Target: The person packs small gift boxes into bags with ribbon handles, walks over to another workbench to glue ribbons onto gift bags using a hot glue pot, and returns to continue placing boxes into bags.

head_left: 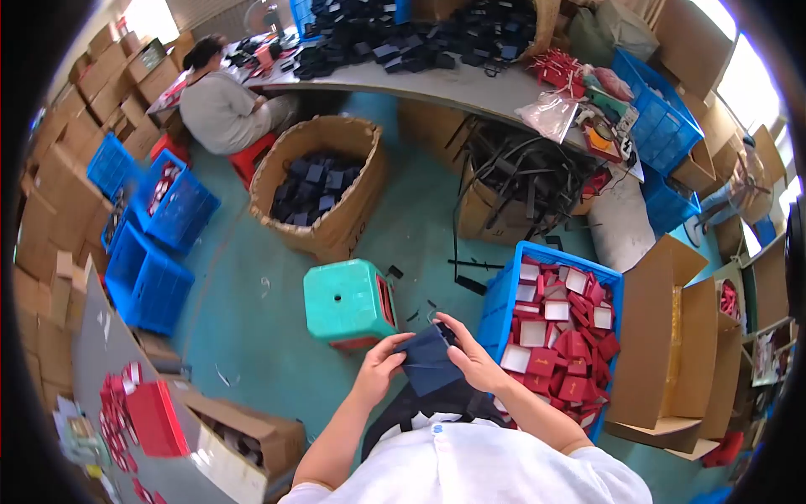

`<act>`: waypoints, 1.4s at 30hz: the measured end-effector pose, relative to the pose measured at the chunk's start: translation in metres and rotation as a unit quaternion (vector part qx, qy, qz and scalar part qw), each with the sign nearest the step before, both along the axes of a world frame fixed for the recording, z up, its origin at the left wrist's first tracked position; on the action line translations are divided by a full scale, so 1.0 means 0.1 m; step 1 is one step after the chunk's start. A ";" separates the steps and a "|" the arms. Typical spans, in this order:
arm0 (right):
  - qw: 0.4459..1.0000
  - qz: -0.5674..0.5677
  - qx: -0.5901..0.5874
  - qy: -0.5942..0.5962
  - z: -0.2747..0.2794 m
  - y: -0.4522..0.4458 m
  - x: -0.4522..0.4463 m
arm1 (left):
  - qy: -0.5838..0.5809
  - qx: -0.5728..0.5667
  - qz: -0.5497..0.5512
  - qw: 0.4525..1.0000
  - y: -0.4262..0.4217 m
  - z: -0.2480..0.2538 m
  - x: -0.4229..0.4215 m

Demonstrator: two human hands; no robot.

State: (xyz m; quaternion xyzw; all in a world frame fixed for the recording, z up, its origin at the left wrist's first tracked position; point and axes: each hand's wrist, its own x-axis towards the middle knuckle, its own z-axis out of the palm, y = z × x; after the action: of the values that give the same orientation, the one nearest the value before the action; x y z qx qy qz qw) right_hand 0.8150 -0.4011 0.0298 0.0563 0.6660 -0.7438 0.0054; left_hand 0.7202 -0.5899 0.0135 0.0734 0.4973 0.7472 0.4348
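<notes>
In front of my body I hold a small dark blue bag [428, 363], its side panels folded and its far right edge dark. My left hand [382, 367] pinches its left edge between thumb and fingers. On the right side, my right hand [475, 359] grips the upper corner, thumb on the near face and index finger stretched along the far edge. A thin pale loop shows by that fingertip; I cannot tell whether it belongs to the bag. Just beyond my left hand stands a green plastic stool [342, 304].
At my right is a blue crate [514, 290] heaped with red and white small boxes [558, 336], beside an open carton [646, 361]. Ahead stands a large carton [353, 223] of dark boxes. A table [495, 97] carries dark boxes; a seated person [222, 105] works there.
</notes>
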 end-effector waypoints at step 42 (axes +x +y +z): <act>0.958 -0.155 0.019 -0.241 -1.57 6.07 -8.77 | 0.527 -0.281 -0.073 0.799 5.85 -1.03 -9.07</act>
State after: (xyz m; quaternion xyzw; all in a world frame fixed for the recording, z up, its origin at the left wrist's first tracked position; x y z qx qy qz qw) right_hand -0.0623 0.2060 -0.1268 0.3368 0.6417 -0.6873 0.0494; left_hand -0.1871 -0.0047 -0.0891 0.3664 0.8311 0.3862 0.1608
